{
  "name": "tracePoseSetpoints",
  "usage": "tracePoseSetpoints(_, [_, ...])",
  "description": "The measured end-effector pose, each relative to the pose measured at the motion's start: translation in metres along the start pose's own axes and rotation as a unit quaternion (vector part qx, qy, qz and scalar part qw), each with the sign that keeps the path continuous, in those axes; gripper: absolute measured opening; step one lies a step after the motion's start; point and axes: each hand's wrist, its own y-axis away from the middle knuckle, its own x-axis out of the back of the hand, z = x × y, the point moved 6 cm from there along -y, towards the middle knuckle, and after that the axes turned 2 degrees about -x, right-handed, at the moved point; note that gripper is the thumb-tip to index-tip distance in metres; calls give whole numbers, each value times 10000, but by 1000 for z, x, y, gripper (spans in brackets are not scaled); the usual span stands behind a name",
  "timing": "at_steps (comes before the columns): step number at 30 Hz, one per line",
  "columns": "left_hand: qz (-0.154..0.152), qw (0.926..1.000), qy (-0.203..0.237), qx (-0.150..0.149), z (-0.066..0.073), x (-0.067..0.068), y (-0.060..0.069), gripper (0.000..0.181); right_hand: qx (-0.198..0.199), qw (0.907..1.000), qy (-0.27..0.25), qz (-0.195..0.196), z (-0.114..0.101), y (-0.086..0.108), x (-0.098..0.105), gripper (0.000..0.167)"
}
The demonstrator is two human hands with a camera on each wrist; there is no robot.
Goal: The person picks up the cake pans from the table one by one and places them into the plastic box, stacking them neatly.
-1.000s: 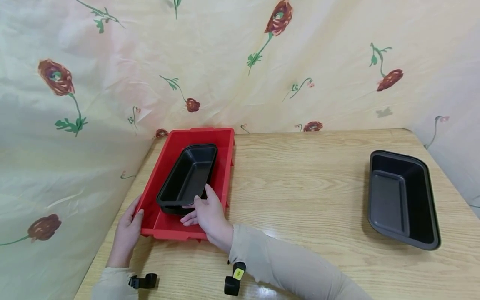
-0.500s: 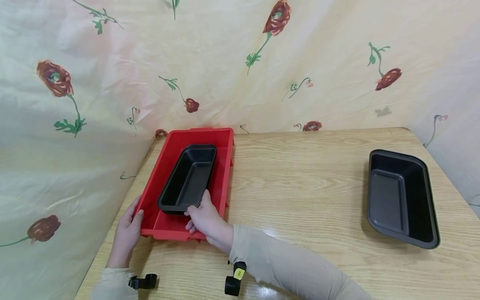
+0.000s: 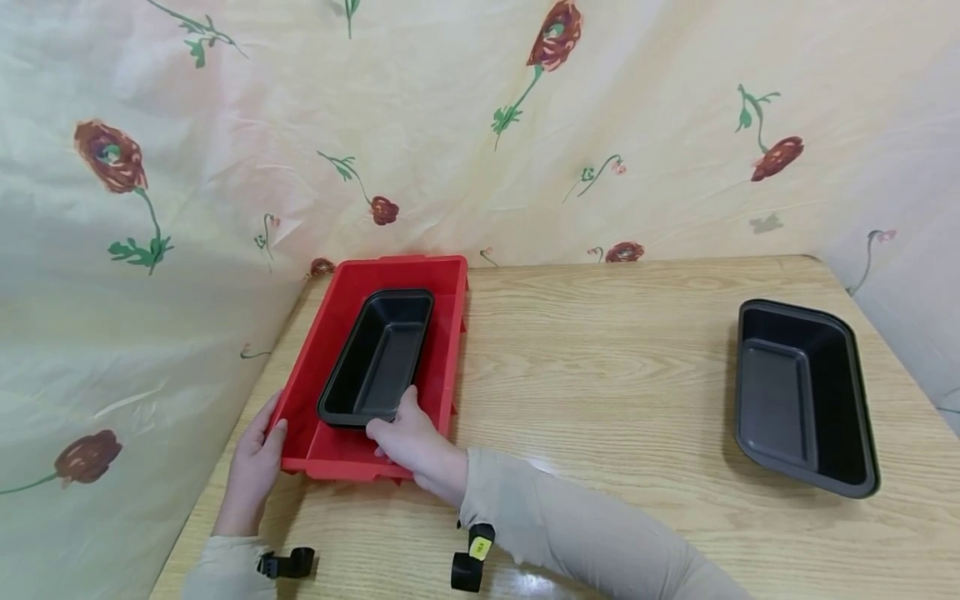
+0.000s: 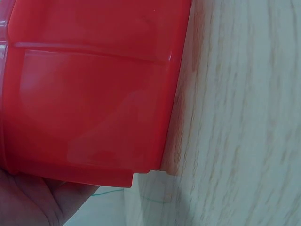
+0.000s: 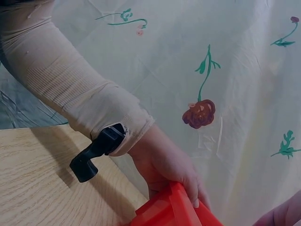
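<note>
A red plastic tray [image 3: 303, 417] lies on the left of the wooden table. In it rests a black loaf pan [image 3: 378, 367], long side running away from me. My left hand [image 3: 253, 462] grips the tray's near left corner, thumb over the rim; the right wrist view shows this left hand [image 5: 171, 165] on the red edge too. My right hand [image 3: 420, 437] holds the pan's near right corner, its lower fingers hidden behind the hand. In the left wrist view, the tray's underside [image 4: 89, 108] fills much of the picture.
Another black loaf pan [image 3: 776, 400] stands by itself at the table's right. Bare wooden tabletop [image 3: 592, 358] lies between it and the tray. A flower-patterned cloth [image 3: 465, 133] hangs behind and along the left side.
The pan's near end has come down: a dark rim showed beneath it before, and now the two lie close together. My right hand has shifted slightly along its corner; my left hand stays put.
</note>
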Motion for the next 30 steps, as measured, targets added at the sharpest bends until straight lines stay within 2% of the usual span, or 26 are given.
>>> tracePoseSetpoints(16, [3, 10000, -33, 35, 1, 0, -1, 53, 198, 9956, 865, -304, -6, 11, 1, 90])
tracePoseSetpoints(22, [7, 10000, -51, -20, 3, -1, -1, 53, 346, 9900, 1331, -316, -8, 13, 2, 81])
tracePoseSetpoints(30, [-2, 9998, -78, 158, 1, -2, 0, 53, 430, 9798, 1929, -307, -8, 16, 1, 69])
